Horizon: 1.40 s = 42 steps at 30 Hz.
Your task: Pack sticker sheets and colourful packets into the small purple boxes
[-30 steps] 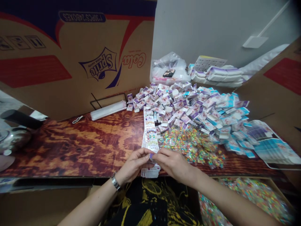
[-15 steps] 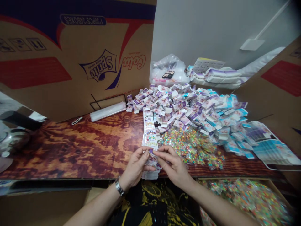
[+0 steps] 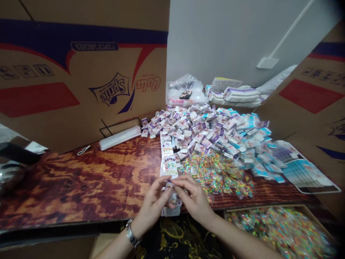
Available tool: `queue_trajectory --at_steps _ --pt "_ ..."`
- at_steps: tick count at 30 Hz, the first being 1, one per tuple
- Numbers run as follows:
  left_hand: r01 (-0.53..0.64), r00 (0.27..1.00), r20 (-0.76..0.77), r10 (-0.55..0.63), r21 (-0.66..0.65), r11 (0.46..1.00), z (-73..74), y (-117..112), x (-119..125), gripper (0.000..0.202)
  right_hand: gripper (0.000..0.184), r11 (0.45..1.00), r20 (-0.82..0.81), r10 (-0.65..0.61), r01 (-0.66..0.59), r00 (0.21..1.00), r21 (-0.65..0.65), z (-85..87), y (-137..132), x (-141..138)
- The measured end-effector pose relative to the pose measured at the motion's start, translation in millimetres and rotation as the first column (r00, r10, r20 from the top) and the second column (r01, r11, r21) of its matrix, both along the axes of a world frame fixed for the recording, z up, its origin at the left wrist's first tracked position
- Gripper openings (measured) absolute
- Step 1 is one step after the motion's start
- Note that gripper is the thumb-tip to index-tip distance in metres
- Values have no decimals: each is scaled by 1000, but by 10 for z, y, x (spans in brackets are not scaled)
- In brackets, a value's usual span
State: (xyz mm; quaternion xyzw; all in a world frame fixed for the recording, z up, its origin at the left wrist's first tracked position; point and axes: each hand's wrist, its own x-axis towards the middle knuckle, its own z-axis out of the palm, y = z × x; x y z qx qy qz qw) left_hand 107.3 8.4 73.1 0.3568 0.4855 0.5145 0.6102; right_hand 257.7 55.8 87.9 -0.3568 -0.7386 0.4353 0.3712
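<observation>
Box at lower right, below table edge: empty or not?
Not empty: the box holds colourful packets, visible across its open top; depth hidden.

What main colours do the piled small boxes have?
The small boxes are mainly white, purple and light blue; head view.

The left hand [image 3: 153, 201] and right hand [image 3: 198, 203] turn inward, their fingertips [image 3: 178, 181] close together between them. Both have curled fingers with thumbs drawn in beneath; behind the hands, bare forearms [image 3: 237, 234] spread outward.
</observation>
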Motion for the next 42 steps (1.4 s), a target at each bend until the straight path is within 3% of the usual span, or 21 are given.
queue_trajectory --at_steps 5,7,9,11,12,15,19,21,24,26,29,32,34,37,40,42 --pt "32 983 -183 -31 0 999 -18 -35 -205 37 17 995 -19 99 -99 995 -9 -84 30 -65" --pt "-2 966 -259 -2 -12 1000 -54 -36 -401 40 17 990 45 130 -132 991 45 -124 203 -25" --pt "-64 910 -410 56 -6 998 -135 -26 -650 41 19 988 204 40 -69 978 138 -173 499 41" --pt "-83 792 -606 73 12 997 -266 -9 -902 40 23 962 450 -171 49 877 269 -226 877 98" --pt "-74 721 -689 69 22 997 -344 0 -1013 39 25 952 493 -224 80 841 295 -252 1071 111" --pt "-20 542 -840 -8 -22 1000 -582 20 -1233 34 31 926 577 -328 136 748 351 -321 1564 77" --pt "44 361 -922 -140 -134 990 -765 12 -1309 32 30 917 691 -364 109 625 384 -375 1876 -38" --pt "36 246 -964 -99 -93 995 -784 9 -1300 34 27 914 725 -367 82 583 396 -369 1921 -55" --pt "35 94 -989 116 120 992 -750 68 -1213 38 29 902 747 -394 67 536 427 -304 1915 -20" --pt "81 104 -965 239 248 965 -694 162 -1075 39 36 888 746 -418 62 518 455 -237 1867 1" --pt "151 217 -928 305 340 928 -577 332 -762 36 46 868 735 -393 -40 553 494 -177 1727 -36" --pt "226 317 -906 281 359 905 -468 434 -442 34 47 817 762 -183 -335 621 469 -251 1568 -137" --pt "251 361 -900 244 346 904 -426 436 -293 33 56 777 771 -39 -466 636 424 -364 1498 -197" --pt "272 409 -894 186 314 910 -393 372 -186 32 58 789 740 38 -475 672 391 -526 1461 -243" --pt "252 487 -860 150 303 919 -338 298 -151 31 37 808 698 28 -427 716 405 -566 1441 -251" --pt "194 577 -805 139 300 934 -277 268 -124 29 22 821 663 10 -385 749 422 -510 1391 -241"
